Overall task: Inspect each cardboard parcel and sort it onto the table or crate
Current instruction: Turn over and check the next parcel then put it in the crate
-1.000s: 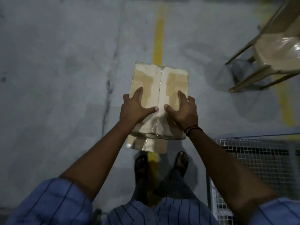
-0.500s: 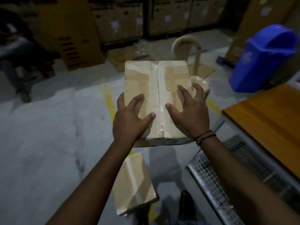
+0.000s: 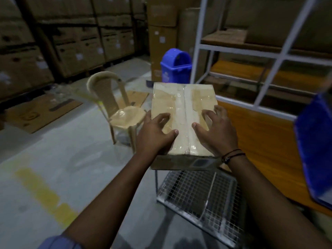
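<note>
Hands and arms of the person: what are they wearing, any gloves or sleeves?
No gloves: the left hand and right hand are bare. Thin dark cord bracelets circle the right wrist. A blue sleeve shows at the left upper arm; the forearms are uncovered.

The parcel (image 3: pixel 183 112) is matt brown cardboard, its top seam under glossy, wrinkled clear tape; the tabletop (image 3: pixel 265 144) is smooth orange-brown wood with a faint sheen; the crate (image 3: pixel 190 187) is dull grey metal wire mesh; the chair (image 3: pixel 125 115) is beige plastic, glossy on the seat; the bin (image 3: pixel 175 66) is blue plastic; the floor (image 3: pixel 62 155) is matt grey concrete.
</note>
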### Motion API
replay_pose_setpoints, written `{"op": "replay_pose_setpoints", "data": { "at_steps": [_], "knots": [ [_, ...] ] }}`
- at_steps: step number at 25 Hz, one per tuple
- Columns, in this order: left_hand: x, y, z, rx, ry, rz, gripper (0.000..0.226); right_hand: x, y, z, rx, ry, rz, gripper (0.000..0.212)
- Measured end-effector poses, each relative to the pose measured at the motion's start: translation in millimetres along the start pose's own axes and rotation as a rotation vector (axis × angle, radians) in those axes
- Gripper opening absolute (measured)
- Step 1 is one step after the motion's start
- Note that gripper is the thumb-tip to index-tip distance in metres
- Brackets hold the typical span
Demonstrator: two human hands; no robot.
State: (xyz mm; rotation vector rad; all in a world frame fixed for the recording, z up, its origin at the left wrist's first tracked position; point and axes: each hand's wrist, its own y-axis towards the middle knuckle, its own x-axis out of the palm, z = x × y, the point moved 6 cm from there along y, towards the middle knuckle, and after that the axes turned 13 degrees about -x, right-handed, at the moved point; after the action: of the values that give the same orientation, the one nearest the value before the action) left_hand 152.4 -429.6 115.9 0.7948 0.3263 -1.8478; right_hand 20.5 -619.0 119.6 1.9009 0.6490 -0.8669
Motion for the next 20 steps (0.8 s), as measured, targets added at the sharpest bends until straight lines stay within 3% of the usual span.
{"op": "replay_pose_setpoints", "data": {
  "at_steps": [7, 11, 16, 20],
  "knots": [
    [148, 17, 94, 0.058, 0.041, -0.290, 0.052, -47, -3, 159, 0.184, -0.006, -0.153, 0.059],
    [197, 24, 117, 0.069, 0.106, -0.343, 0.050, -49, 8, 216, 0.175, -0.056, -0.299, 0.056],
    [221, 64, 136, 0.053, 0.228, -0.354, 0.046, -39, 11, 199, 0.075, -0.190, -0.369, 0.052],
    [243, 109, 150, 0.101, 0.400, -0.377, 0.053, -10, -4, 136, -0.036, -0.104, -0.482, 0.083]
  ]
}}
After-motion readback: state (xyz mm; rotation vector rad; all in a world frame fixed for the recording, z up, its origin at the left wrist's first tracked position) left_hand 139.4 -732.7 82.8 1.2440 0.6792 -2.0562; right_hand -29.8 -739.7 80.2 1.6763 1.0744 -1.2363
